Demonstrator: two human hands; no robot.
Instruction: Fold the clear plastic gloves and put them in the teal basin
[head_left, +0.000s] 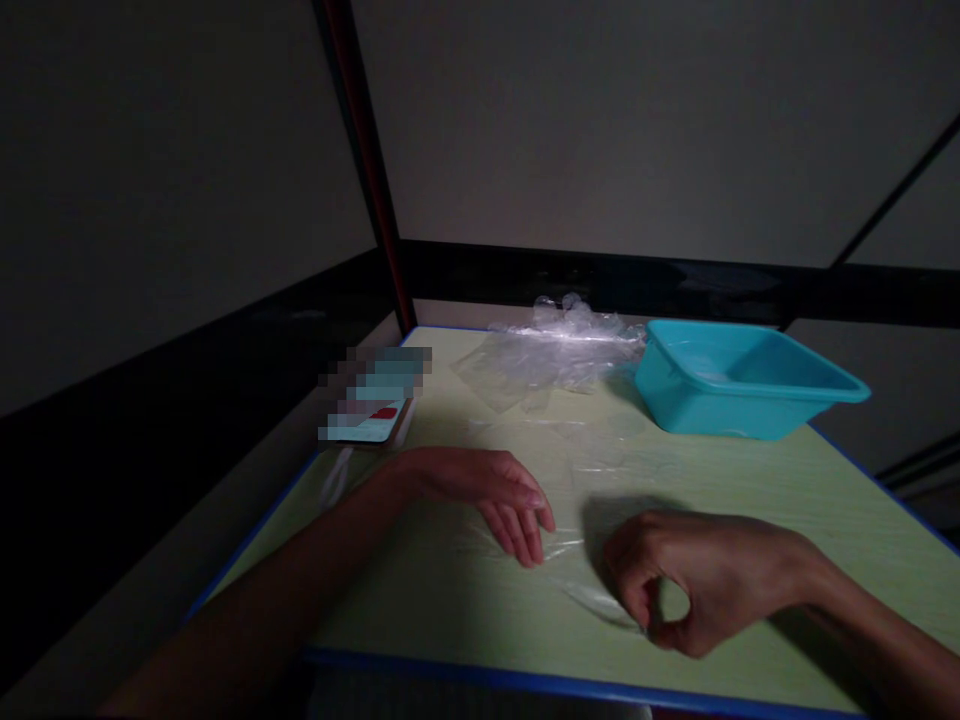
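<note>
A thin, see-through plastic bag [600, 590] lies flat on the table between my hands, its outline hard to make out. My right hand [697, 570] pinches the near edge of this film between thumb and fingers. Over the left part of the film is my left hand [510, 500], fingers stretched and hanging down, with nothing seen in its grasp. Whether its fingertips press on the film is hard to tell. Farther back sits a crumpled pile of clear plastic bags [559, 350].
At the back right stands a turquoise plastic basin [750, 405]. A phone [367, 425] with a lit, partly blurred screen lies by the left edge. The pale green table [795, 490] has a blue rim, with walls behind and to the left.
</note>
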